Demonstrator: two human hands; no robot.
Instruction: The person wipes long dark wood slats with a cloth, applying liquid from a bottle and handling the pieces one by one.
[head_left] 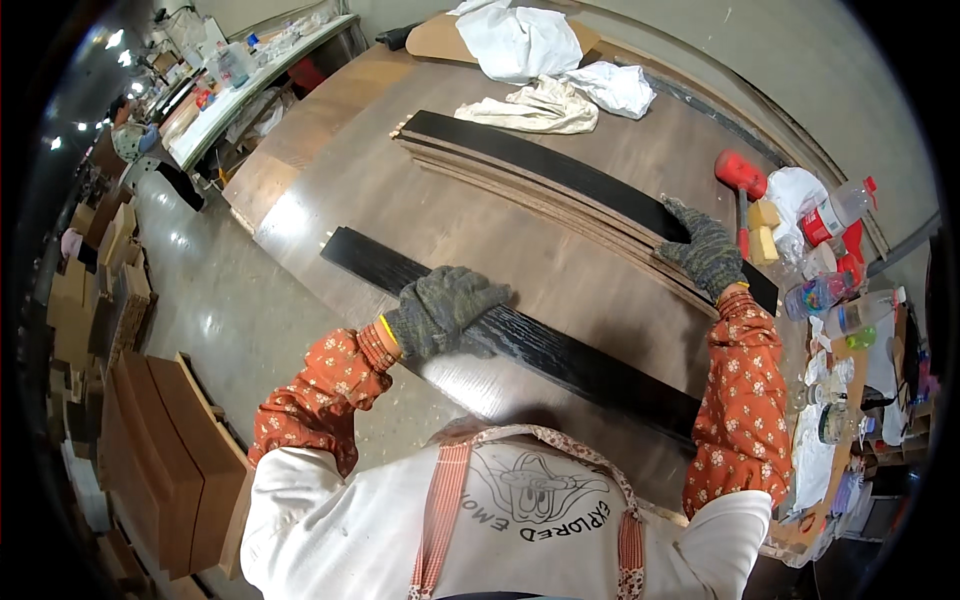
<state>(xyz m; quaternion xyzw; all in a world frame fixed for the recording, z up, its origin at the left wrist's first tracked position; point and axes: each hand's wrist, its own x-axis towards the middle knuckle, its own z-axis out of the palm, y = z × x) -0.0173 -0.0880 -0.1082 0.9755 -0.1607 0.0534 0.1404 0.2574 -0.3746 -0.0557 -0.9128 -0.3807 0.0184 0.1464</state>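
One tabletop (395, 205), two gloved hands (445, 308) (704, 250)

Bright lights (115, 39) glared at far left while a pale wall (840, 90) rose beyond a broad brown table (335, 180) and a cluttered bench (194, 146) lined a glossy grey floor (200, 265).

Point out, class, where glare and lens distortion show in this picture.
Head view: glare whitens the left part of the brown tabletop; head view: pale streaks, perhaps sheen, mark the near black board beside the left gloved hand; head view: lamps at upper left burn out white; head view: black rounded corners suggest fisheye.
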